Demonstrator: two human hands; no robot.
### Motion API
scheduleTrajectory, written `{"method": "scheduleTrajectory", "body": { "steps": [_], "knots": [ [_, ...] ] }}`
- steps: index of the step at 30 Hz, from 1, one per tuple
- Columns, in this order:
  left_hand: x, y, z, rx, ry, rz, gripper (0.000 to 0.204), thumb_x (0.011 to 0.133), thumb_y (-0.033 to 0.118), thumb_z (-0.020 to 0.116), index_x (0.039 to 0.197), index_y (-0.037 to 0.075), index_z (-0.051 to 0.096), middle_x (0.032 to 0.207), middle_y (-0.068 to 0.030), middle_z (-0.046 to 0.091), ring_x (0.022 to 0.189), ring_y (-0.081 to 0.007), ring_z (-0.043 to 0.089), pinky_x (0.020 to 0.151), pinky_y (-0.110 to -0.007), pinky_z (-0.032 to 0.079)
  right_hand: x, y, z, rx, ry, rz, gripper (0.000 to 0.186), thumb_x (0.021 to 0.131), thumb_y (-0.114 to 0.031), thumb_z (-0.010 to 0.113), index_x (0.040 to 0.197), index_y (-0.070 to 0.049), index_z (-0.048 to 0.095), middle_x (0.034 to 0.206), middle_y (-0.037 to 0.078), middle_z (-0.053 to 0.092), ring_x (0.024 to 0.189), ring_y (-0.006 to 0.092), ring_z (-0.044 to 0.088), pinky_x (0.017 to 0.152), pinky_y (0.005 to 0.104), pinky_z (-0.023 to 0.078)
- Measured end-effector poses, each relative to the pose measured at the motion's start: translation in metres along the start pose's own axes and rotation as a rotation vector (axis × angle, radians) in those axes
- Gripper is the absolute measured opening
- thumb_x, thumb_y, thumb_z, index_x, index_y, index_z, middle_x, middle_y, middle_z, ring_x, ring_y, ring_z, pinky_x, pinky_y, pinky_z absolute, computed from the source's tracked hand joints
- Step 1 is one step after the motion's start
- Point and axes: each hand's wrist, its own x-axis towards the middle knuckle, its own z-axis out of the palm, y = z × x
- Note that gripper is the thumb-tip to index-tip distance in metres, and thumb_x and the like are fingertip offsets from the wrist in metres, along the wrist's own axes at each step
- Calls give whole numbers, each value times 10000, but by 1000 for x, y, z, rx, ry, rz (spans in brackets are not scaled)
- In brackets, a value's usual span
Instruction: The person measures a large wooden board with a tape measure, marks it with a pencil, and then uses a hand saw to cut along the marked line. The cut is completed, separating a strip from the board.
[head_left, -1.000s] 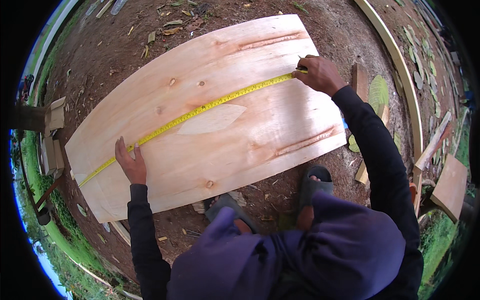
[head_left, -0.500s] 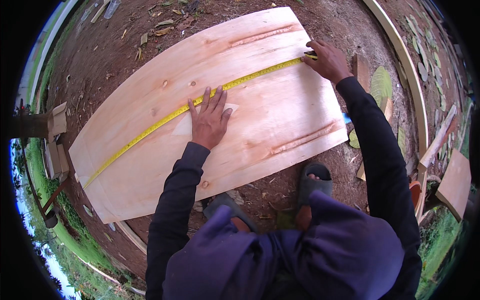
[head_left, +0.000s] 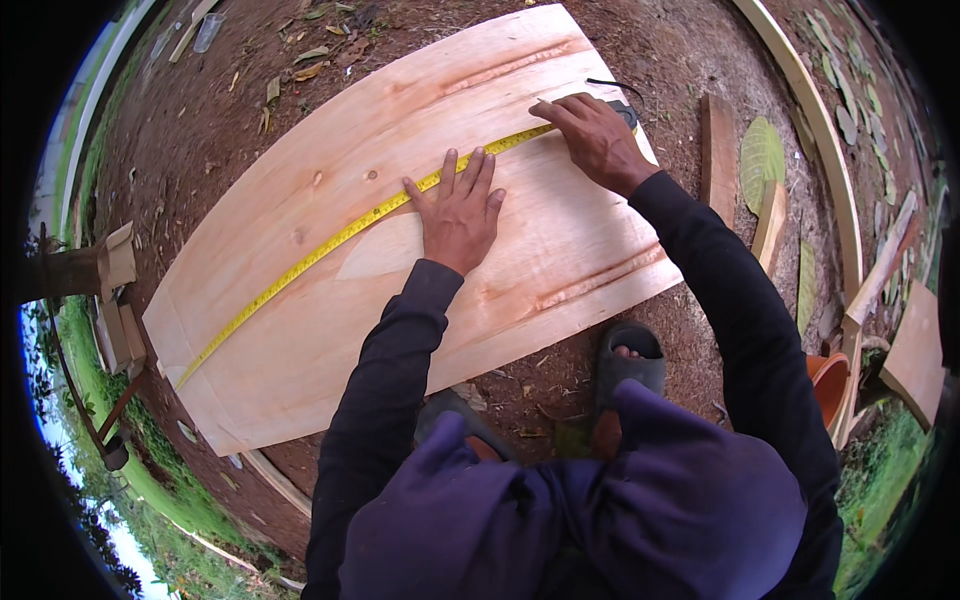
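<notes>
A yellow tape measure blade (head_left: 330, 246) runs lengthwise over a pale plywood board (head_left: 290, 385) with one curved side. My left hand (head_left: 460, 215) lies on the board, fingers spread and tips on the blade. My right hand (head_left: 605, 145) is bent over the blade near the board's right end, thumb side pointing left. The dark tape case (head_left: 626, 113), with a black strap, sits against its fingers at the board's edge. The undersides of these fingers are hidden. A lighter wedge-shaped patch (head_left: 385, 247) shows beside my left hand.
My sandalled feet (head_left: 632, 362) stand on brown soil at the board's near side. To the right are wood offcuts (head_left: 717, 155), large leaves (head_left: 762, 165), a long curved timber strip (head_left: 820, 130) and an orange container (head_left: 828, 385). A clear plastic cup (head_left: 208, 33) lies far left.
My right hand has shifted left along the blade, uncovering the tape case and strap. My left hand has slid right along the tape. The board appears slightly shifted in view.
</notes>
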Motion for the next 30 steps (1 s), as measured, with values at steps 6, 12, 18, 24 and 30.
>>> {"method": "scheduleTrajectory", "body": {
  "steps": [6, 12, 18, 24, 30],
  "knots": [
    [3, 5, 5, 5, 1, -30, 515, 1123, 433, 423, 1589, 224, 488, 1690, 71, 401, 1601, -257, 280, 1167, -852, 23, 5, -32, 19, 307, -124, 206, 306, 1036, -127, 605, 1314, -31, 519, 1001, 222, 715, 895, 411, 698, 777, 490, 550],
    [3, 7, 5, 2, 20, -32, 503, 1122, 420, 429, 1587, 236, 486, 1689, 76, 402, 1604, -252, 272, 1178, -840, 21, 11, -22, 28, 198, -188, 53, 234, 1005, -186, 608, 1178, -34, 644, 991, 184, 717, 925, 390, 708, 767, 495, 549],
    [2, 8, 5, 6, 41, -34, 481, 1118, 405, 452, 1567, 241, 504, 1683, 76, 408, 1602, -243, 274, 1190, -823, 37, 9, -23, 33, 238, -97, 37, 170, 964, -154, 681, 1076, -32, 716, 983, 142, 718, 889, 369, 712, 771, 468, 564],
    [3, 7, 5, 6, 38, -45, 480, 1118, 407, 449, 1569, 250, 500, 1679, 78, 416, 1599, -240, 282, 1198, -816, 35, 8, -21, 33, 246, -137, 63, 179, 962, -142, 698, 1088, -17, 724, 973, 141, 716, 868, 363, 714, 768, 455, 566],
    [2, 8, 5, 12, 37, -44, 482, 1119, 412, 447, 1574, 261, 498, 1678, 77, 423, 1597, -238, 290, 1201, -811, 33, 8, -22, 36, 286, -86, 62, 184, 951, -187, 622, 949, -25, 707, 932, 161, 704, 832, 408, 697, 740, 505, 550]
  ]
}}
